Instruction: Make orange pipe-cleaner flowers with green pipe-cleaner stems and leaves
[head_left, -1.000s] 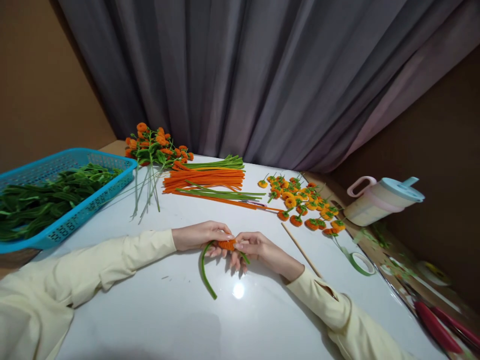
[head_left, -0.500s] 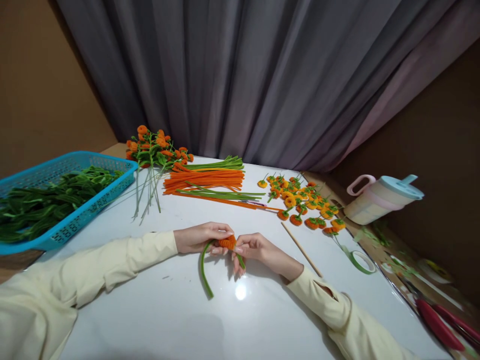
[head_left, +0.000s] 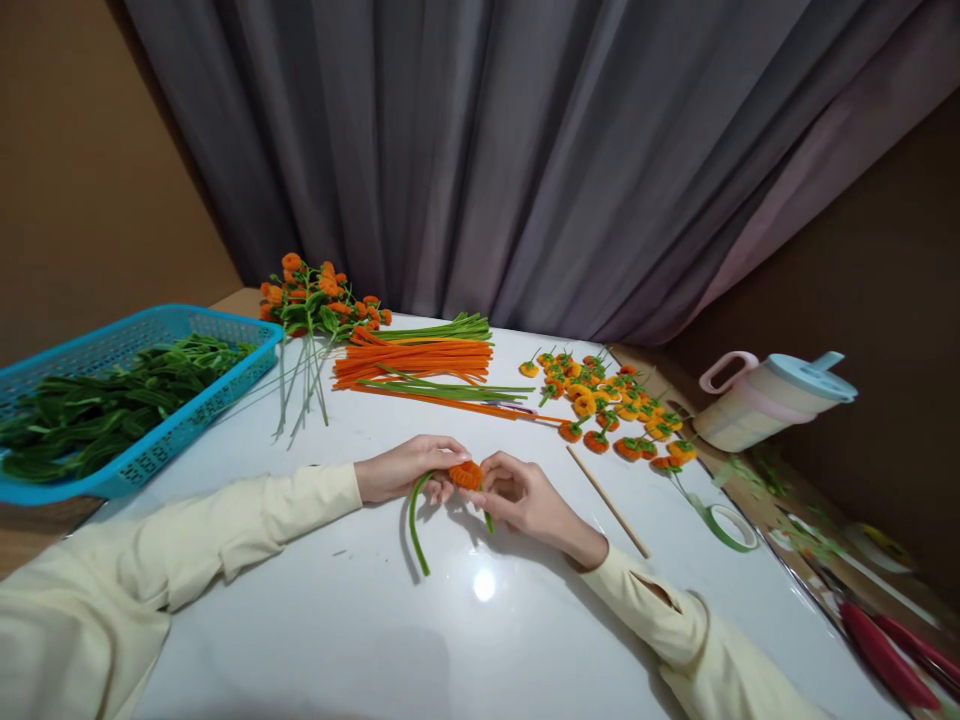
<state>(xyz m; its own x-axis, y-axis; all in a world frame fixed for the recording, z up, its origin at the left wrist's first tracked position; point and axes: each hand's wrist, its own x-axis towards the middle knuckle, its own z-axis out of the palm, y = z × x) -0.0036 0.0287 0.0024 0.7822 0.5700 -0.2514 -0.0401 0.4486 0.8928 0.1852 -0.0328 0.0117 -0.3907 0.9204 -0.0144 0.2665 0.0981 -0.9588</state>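
Between my two hands, above the white tabletop (head_left: 315, 600), is a small orange pipe-cleaner flower (head_left: 466, 475). My left hand (head_left: 409, 468) pinches its left side with thumb and fingers. On the other side, the thumb and fingertips of my right hand (head_left: 529, 500) close on the flower's edge. A green pipe cleaner (head_left: 417, 530) hangs in a curve below my left fingers, its free end close to the tabletop. Another short green end shows under my right fingers. Where the green joins the orange is hidden by my fingers.
Orange pipe cleaners (head_left: 420, 362) and green pipe cleaners (head_left: 450, 328) lie at the back. Finished flowers (head_left: 585, 403) spread to their right, near a wooden stick (head_left: 607, 500), green tape (head_left: 731, 528), a tumbler (head_left: 772, 400) and red-handled pliers (head_left: 885, 650). Leaves fill a blue basket (head_left: 120, 475); stemmed flowers (head_left: 322, 300) lie beside it.
The orange flower has turned, so more of its rounded face shows. My right fingers have shifted to its right edge, and less green shows beneath them. The view has moved slightly.
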